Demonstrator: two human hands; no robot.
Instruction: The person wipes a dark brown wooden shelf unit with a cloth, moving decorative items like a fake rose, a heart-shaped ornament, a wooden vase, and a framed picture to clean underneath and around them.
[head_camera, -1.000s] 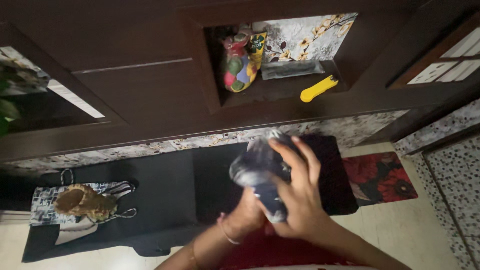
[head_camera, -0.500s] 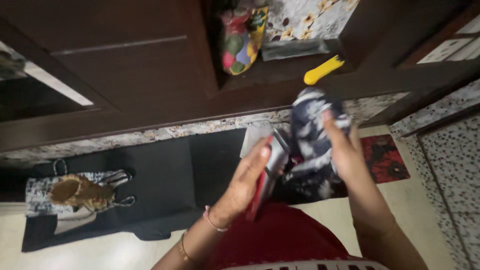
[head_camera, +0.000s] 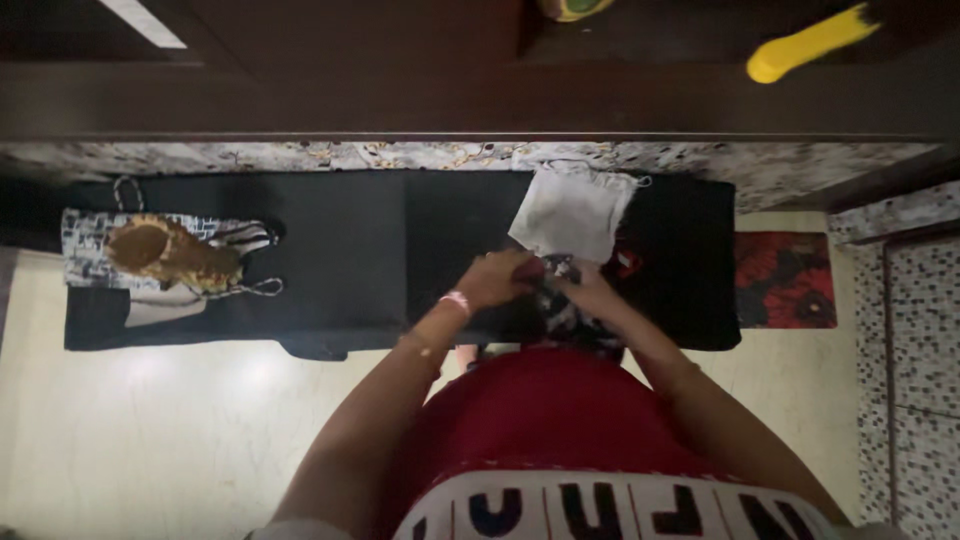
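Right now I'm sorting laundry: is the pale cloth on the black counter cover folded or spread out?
Spread flat. The pale cloth lies open on the black cover, its edges showing, just beyond both hands.

I see both my arms reaching up to the centre of the frame, my left hand (head_camera: 497, 279) and right hand (head_camera: 588, 290) close together, fingers curled.

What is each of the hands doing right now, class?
Left hand: closed on the dark patterned cloth.
Right hand: closed on the same cloth.
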